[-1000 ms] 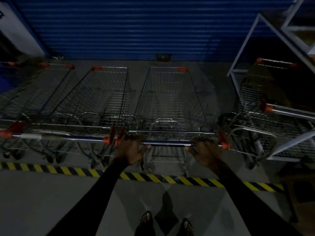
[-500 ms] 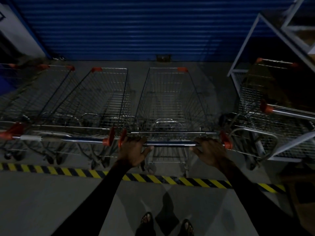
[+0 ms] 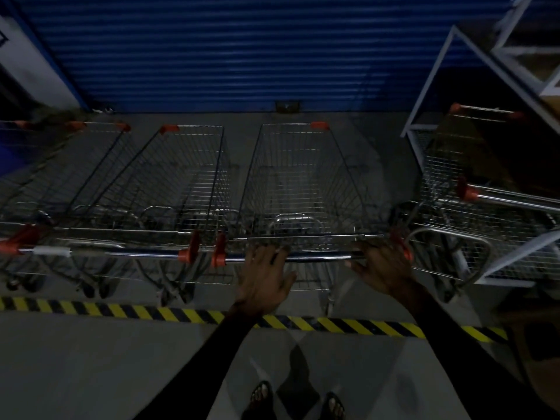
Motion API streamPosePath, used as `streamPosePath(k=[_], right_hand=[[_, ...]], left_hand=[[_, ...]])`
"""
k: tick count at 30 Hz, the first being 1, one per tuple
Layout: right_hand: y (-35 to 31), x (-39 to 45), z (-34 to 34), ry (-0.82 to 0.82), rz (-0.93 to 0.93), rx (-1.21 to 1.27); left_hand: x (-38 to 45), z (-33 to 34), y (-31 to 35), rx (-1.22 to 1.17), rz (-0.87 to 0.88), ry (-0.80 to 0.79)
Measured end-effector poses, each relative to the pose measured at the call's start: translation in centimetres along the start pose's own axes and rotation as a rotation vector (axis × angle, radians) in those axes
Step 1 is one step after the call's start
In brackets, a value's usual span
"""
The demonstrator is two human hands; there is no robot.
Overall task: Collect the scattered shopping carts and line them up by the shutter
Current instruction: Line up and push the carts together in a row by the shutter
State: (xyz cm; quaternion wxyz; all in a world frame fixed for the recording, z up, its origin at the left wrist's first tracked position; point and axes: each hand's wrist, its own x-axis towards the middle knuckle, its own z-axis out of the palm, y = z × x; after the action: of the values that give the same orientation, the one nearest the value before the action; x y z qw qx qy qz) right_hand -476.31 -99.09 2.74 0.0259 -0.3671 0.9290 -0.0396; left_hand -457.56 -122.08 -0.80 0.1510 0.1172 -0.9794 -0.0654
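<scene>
Both hands, left and right, loosely rest on the cart handle.

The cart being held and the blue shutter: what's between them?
In the head view, only bare grey floor lies between the cart and the shutter, apart from a small fitting at the shutter's foot.

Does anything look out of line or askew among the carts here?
Yes. The cart at the far right sits angled beside the white metal rack, its handle slanting, not parallel to the row. The cart under the hands faces the blue shutter squarely.
</scene>
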Motion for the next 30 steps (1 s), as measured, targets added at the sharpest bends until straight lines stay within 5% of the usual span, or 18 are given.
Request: streamPosePath(k=[9,16,24,30], right_hand=[[2.8,-2.5,0.7,0.067,-0.015,0.118],[1.9,-8.8,0.9,0.166,0.23,0.316],[3.7,-18.5,1.4,0.22,0.536,0.467],[8.1,-24.6,0.9,0.301,0.665,0.588]], left_hand=[[0.0,0.4,4.2,-0.059,0.066,0.016],[-0.5,1.5,8.1,-0.204,0.18,0.14],[0.0,3.3,15.9,-0.398,0.237,-0.071],[1.3,3.2,24.0,-0.425,0.27,-0.03]])
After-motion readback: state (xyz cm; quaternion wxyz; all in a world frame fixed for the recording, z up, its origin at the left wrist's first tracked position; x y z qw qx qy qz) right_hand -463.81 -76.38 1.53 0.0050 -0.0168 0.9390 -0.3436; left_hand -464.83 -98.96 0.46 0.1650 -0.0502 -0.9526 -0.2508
